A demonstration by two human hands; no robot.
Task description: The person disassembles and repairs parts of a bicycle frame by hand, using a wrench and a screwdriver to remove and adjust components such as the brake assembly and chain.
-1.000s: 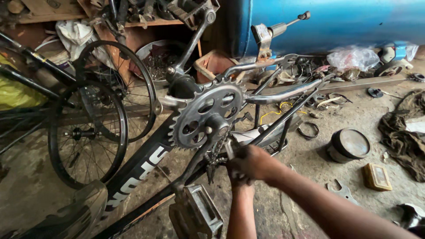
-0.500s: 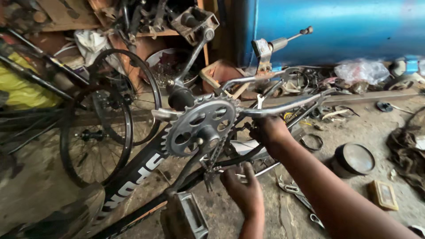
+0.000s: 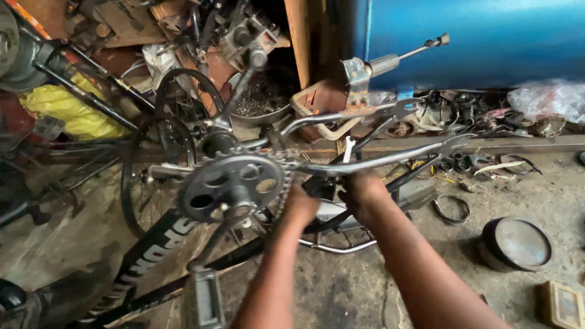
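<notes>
Both hands are closed on an upturned bicycle frame (image 3: 152,256) that lies on a stained concrete workshop floor (image 3: 341,292). The left hand (image 3: 303,206) is curled beside the toothed chainring (image 3: 231,186), its knuckles toward the camera; the fingers look wrapped around something at the chain (image 3: 283,189) or frame tube there, but exactly what they clamp cannot be made out. The right hand (image 3: 362,190) is gripped up under the silver chainstay tube (image 3: 378,161), just right of the left hand.

Half a second ago the left hand hung lower, open and apart from the frame, below the chainring; now it has risen to the chainring's right edge and shut. The right hand has stayed on the tube. So the work has gone from a one-handed hold to a two-handed one, which suggests the chain or crank area is now being handled directly.

A crank arm runs down from the chainring to a grey pedal (image 3: 203,298) near the bottom edge of the floor. Behind the frame stands a spoked wheel (image 3: 155,183). At the back rises a blue drum (image 3: 463,36). A round metal lid (image 3: 515,242) lies toward the floor's right edge, a wire ring (image 3: 452,208) near it, and loose parts are scattered along the far wall.
</notes>
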